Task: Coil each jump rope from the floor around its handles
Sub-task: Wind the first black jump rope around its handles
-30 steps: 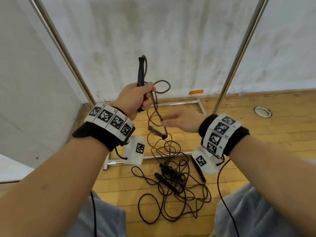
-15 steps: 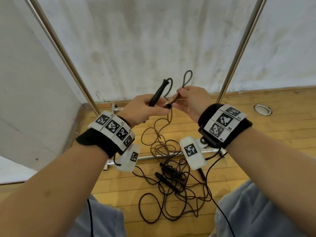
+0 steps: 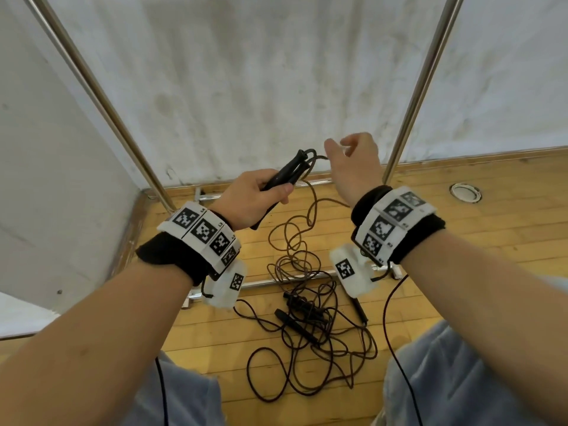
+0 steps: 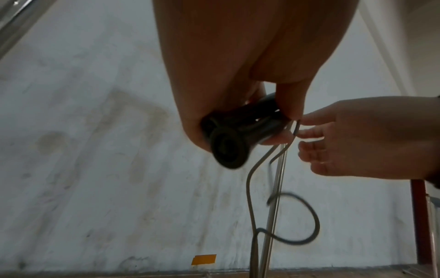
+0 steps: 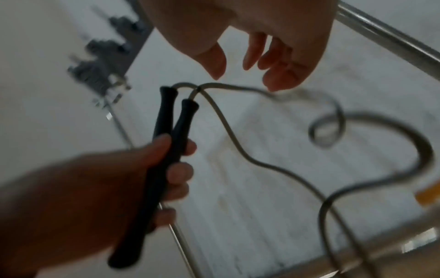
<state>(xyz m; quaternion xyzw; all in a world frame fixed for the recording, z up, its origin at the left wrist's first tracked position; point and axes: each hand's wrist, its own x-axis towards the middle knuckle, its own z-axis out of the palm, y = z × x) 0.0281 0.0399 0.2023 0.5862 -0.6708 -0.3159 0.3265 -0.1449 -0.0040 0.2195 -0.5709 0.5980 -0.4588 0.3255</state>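
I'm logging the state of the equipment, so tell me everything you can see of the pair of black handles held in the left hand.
The two slim black jump rope handles look like matte plastic or rubber with flared ends. The left hand grips them side by side around their middle, their tops slanting up. A thin dark cord leaves each top end and trails down to the wooden floor. The right hand is beside the tops, fingers loose.

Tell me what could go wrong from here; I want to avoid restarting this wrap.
1. The rope hanging from the two handles in the left hand runs down into the tangled pile on the floor, where other handles lie; winding may snag or drag those up.
2. The right hand looks open, fingers near but not gripping the rope, so no tension is kept.
3. The handle tips are splayed apart and might slip out of line.
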